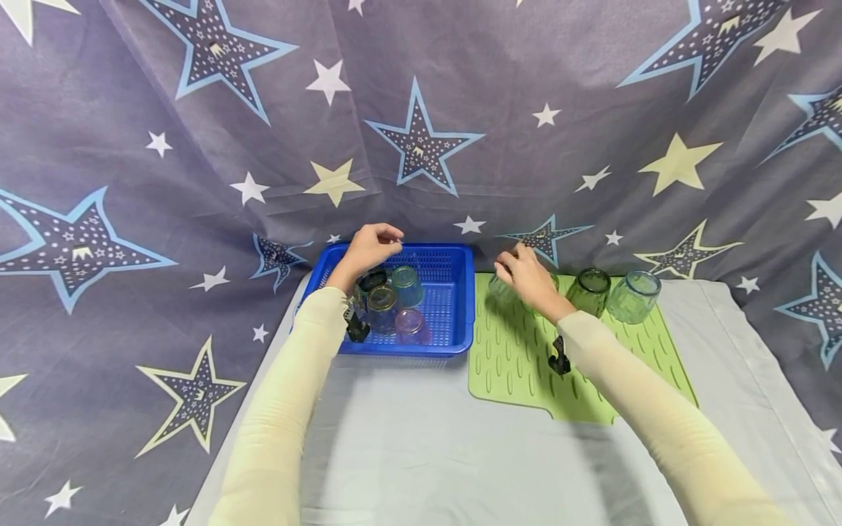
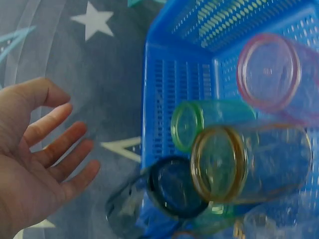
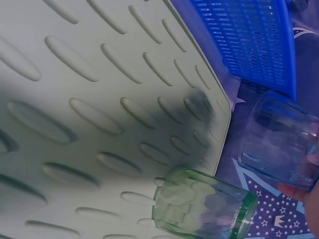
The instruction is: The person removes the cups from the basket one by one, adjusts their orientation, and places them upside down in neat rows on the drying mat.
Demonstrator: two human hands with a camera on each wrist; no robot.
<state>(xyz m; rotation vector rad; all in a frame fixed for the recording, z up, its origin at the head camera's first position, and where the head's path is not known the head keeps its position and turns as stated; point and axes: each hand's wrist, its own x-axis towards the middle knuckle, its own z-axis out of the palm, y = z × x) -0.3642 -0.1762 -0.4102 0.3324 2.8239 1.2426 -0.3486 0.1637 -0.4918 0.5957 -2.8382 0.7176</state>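
My left hand (image 1: 367, 252) hovers over the back left of a blue plastic basket (image 1: 471, 314), fingers loosely bent and holding nothing. In that basket stand a pink-tinted glass (image 2: 269, 72), an amber-rimmed glass (image 2: 274, 162), a green glass (image 2: 187, 127) and a dark glass (image 2: 179, 186). Over the back left of a green drying mat (image 1: 509, 383), my right hand (image 1: 529, 281) grips a clear bluish glass (image 3: 279, 142), its fingers showing at the glass's lower end in the right wrist view. Close beside it on the mat is a green-rimmed glass (image 3: 204, 204).
Farther right on the mat stand a dark-rimmed green glass (image 1: 590, 291) and a blue-rimmed glass (image 1: 634, 296). A white cloth (image 1: 421, 438) covers the table. Right behind the basket and mat hangs a grey star-patterned curtain (image 1: 500, 109).
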